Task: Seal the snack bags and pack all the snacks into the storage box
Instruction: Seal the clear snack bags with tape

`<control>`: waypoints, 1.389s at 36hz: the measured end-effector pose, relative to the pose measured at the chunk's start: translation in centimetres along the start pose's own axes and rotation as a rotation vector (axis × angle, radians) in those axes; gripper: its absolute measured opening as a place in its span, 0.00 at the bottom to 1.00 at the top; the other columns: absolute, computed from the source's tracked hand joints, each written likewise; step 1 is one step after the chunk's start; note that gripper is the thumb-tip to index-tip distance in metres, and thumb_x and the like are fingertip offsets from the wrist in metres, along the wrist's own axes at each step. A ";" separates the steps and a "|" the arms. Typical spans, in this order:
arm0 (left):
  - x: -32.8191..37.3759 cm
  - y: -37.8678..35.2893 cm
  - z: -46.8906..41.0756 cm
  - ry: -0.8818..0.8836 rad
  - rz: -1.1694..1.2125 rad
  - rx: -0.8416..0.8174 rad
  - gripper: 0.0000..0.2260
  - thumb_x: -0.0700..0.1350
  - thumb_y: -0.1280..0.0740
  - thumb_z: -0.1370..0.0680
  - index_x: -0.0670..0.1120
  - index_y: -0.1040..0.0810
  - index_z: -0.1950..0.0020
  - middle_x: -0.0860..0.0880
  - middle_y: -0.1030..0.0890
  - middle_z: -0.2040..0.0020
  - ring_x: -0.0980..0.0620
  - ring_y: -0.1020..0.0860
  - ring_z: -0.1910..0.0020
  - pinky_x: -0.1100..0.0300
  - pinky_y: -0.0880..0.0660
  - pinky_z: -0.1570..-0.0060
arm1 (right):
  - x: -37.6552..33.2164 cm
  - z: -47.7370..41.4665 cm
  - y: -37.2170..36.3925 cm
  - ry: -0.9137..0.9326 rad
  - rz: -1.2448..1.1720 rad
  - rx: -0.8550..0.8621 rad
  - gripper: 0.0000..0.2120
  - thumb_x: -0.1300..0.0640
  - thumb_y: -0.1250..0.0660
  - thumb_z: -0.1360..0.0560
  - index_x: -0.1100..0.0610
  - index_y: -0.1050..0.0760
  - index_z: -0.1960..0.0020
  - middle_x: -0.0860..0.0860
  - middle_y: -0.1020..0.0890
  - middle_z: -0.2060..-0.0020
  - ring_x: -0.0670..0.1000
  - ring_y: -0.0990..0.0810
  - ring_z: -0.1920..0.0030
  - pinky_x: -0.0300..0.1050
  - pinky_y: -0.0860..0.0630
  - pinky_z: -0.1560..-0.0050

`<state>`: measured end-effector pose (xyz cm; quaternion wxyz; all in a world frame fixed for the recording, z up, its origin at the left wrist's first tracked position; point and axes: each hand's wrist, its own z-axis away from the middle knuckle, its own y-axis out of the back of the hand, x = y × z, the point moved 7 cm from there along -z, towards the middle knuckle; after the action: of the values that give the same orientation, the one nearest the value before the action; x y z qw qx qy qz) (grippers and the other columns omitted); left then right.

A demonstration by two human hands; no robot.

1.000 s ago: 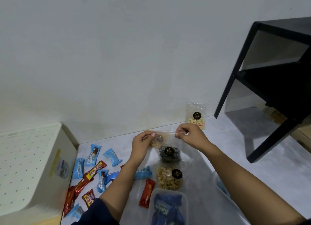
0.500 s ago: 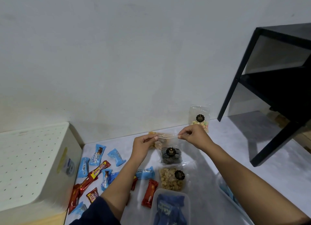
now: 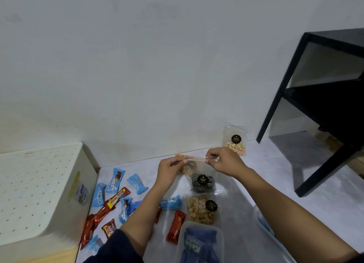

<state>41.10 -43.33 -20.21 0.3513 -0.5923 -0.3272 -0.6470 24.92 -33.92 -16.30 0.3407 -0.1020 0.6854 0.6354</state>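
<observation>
Two hands were on one bag at this moment.

Far left: a white perforated box [image 3: 39,193] stood at the edge of the pale surface [image 3: 141,169]. Its role could not be told.

Just right of it, blue and red wrapped snacks [image 3: 116,195] lay scattered loose on the surface, none of them packed.

Left hand [image 3: 171,170]: thumb and forefinger pinched the left end of the top strip of a clear biscuit bag [image 3: 202,183] holding dark swirl biscuits. The bag hung from that strip in the middle of the scene. Whether its bottom touched the surface could not be told.

Right hand [image 3: 222,162]: fingers curled, pinching the right end of the same strip, which ran taut between the two hands. Whether the seal was pressed closed along its length could not be read. Something orange showed behind the strip's left end, not identified.

Near of the held bag, a nut bag [image 3: 201,209] lay flat on the surface. Nearer again stood a clear tub [image 3: 197,223] with a blue packet inside, judged to be the storage box.

Right and far: a bag of pastel sweets [image 3: 235,142] leaned upright against the wall. Far right: a black shelf frame [image 3: 325,105].

Progress, judged: early. Sealing was in hand on the biscuit bag. The tub showed only the blue packet, and all three bags and the loose snacks remained outside it.
</observation>
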 end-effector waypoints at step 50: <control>1.2 -0.2 0.4 -0.141 -0.355 0.106 0.06 0.37 0.37 0.23 0.46 0.23 0.56 0.51 0.24 0.64 0.57 0.27 0.64 0.75 0.30 0.64 | -3.7 -1.8 -1.7 0.016 0.059 -0.063 0.03 0.53 0.33 0.30 0.48 0.21 0.58 0.44 0.21 0.62 0.49 0.24 0.60 0.40 0.34 0.66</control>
<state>41.07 -42.99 -19.02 0.2387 -0.5499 -0.4841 -0.6374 28.08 -37.06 -15.51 0.3129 -0.0976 0.6706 0.6655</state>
